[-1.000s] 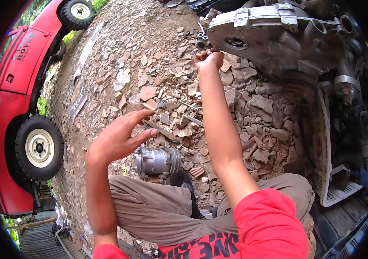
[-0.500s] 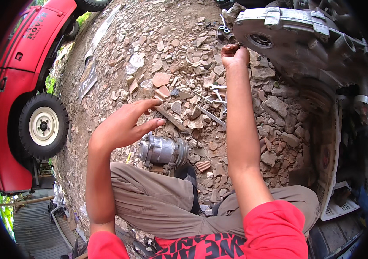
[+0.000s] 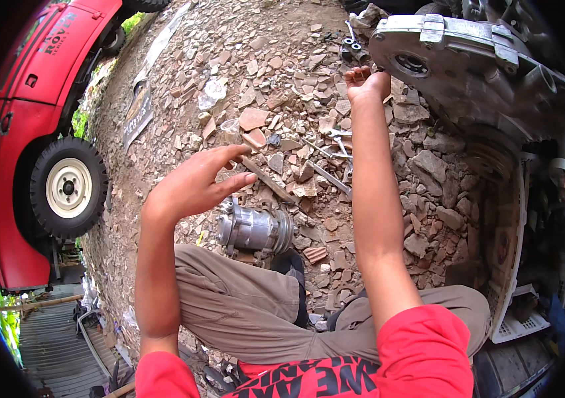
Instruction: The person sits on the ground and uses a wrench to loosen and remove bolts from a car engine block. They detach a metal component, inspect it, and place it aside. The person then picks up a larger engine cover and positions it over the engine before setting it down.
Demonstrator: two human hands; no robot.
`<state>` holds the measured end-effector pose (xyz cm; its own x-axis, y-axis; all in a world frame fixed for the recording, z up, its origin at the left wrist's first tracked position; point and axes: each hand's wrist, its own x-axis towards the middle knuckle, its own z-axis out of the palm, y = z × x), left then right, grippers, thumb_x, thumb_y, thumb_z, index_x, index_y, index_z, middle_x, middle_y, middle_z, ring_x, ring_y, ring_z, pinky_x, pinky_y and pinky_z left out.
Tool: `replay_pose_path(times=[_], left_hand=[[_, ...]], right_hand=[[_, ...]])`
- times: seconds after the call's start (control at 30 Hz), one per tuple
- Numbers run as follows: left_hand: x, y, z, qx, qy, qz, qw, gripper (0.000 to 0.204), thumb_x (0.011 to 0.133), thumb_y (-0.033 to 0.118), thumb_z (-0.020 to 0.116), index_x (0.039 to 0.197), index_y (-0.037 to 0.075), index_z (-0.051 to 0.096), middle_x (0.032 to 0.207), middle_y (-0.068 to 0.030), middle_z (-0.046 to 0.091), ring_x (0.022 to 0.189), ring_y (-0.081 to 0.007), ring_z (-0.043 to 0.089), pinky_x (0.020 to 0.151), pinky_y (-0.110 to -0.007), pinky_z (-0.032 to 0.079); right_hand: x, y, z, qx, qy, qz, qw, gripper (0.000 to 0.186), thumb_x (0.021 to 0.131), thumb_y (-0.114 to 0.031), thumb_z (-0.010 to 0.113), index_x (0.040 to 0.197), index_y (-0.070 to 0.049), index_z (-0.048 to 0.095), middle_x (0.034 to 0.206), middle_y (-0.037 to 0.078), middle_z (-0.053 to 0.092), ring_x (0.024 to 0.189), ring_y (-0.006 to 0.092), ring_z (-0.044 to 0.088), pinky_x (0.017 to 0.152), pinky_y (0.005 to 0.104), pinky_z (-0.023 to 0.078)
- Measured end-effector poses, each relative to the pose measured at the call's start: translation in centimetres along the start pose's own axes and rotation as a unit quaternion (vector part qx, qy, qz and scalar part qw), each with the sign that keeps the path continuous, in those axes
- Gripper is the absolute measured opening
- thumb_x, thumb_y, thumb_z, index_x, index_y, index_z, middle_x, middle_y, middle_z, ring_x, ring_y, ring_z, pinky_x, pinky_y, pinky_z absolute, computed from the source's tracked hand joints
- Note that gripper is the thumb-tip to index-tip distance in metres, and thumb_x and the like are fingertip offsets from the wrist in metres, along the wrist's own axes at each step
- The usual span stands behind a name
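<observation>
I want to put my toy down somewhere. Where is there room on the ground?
Barest is the dirt at the top, and the strip beside the red vehicle and its wheel. It is crowded around the wrenches, the silver cylinder part and under the grey engine casing by the right hand.

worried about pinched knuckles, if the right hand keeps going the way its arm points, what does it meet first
Most likely the grey metal engine cover: the right hand is fisted right at its lower left edge, though depth is unclear.
</observation>
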<state>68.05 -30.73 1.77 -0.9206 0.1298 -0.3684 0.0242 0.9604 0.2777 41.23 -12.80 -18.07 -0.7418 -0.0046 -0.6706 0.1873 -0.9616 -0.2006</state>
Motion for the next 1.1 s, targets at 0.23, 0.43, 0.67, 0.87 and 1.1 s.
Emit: replay_pose_path(times=[0.23, 0.43, 0.67, 0.87, 1.1], left_hand=[[0.1, -0.3, 0.2, 0.001, 0.005, -0.007, 1.0, 0.052, 0.093, 0.039, 0.064, 0.132, 0.006, 0.056, 0.125, -0.0155, 0.063, 0.108, -0.0278, 0.063, 0.092, -0.04, 0.05], [0.5, -0.2, 0.2, -0.014, 0.009, -0.002, 1.0, 0.052, 0.093, 0.039, 0.064, 0.132, 0.006, 0.056, 0.126, -0.0154, 0.063, 0.108, -0.0277, 0.063, 0.091, -0.04, 0.05], [0.3, -0.3, 0.0, -0.023, 0.012, -0.001, 1.0, 0.051, 0.093, 0.038, 0.065, 0.132, 0.007, 0.056, 0.124, -0.0143, 0.064, 0.108, -0.0267, 0.063, 0.09, -0.039, 0.051], [0.1, 0.2, -0.4, -0.033, -0.004, -0.012, 0.999, 0.057, 0.093, 0.042, 0.062, 0.13, -0.001, 0.055, 0.124, -0.0219, 0.062, 0.114, -0.0344, 0.06, 0.097, -0.04, 0.047], [-0.1, -0.2, -0.3, -0.04, -0.005, -0.019, 0.999, 0.058, 0.093, 0.044, 0.062, 0.131, 0.0, 0.055, 0.124, -0.0215, 0.062, 0.112, -0.0343, 0.061, 0.097, -0.04, 0.048]], right_hand=[[-0.4, 0.1, -0.9, 0.008, -0.044, -0.007, 0.999, 0.035, 0.102, -0.045, 0.041, 0.085, -0.015, 0.047, 0.065, -0.002, 0.048, 0.057, 0.0139, 0.046, 0.054, 0.0311, 0.038], [0.3, 0.2, -1.0, 0.003, -0.06, -0.031, 0.998, 0.038, 0.102, -0.046, 0.039, 0.08, -0.015, 0.047, 0.063, -0.002, 0.046, 0.057, 0.0131, 0.045, 0.054, 0.0311, 0.038], [-0.4, 0.4, -1.1, -0.066, -0.024, -0.068, 0.995, 0.041, 0.101, -0.048, 0.041, 0.08, -0.013, 0.047, 0.067, -0.002, 0.048, 0.057, 0.0117, 0.045, 0.053, 0.0304, 0.04], [-2.2, 1.0, -0.6, -0.071, -0.019, -0.097, 0.993, 0.043, 0.102, -0.049, 0.039, 0.081, -0.012, 0.046, 0.066, -0.001, 0.047, 0.052, 0.0121, 0.043, 0.049, 0.029, 0.038], [-2.4, 1.2, 0.2, -0.041, -0.02, -0.079, 0.996, 0.046, 0.103, -0.051, 0.035, 0.078, -0.013, 0.04, 0.063, 0.0, 0.044, 0.05, 0.0131, 0.04, 0.046, 0.029, 0.032]])
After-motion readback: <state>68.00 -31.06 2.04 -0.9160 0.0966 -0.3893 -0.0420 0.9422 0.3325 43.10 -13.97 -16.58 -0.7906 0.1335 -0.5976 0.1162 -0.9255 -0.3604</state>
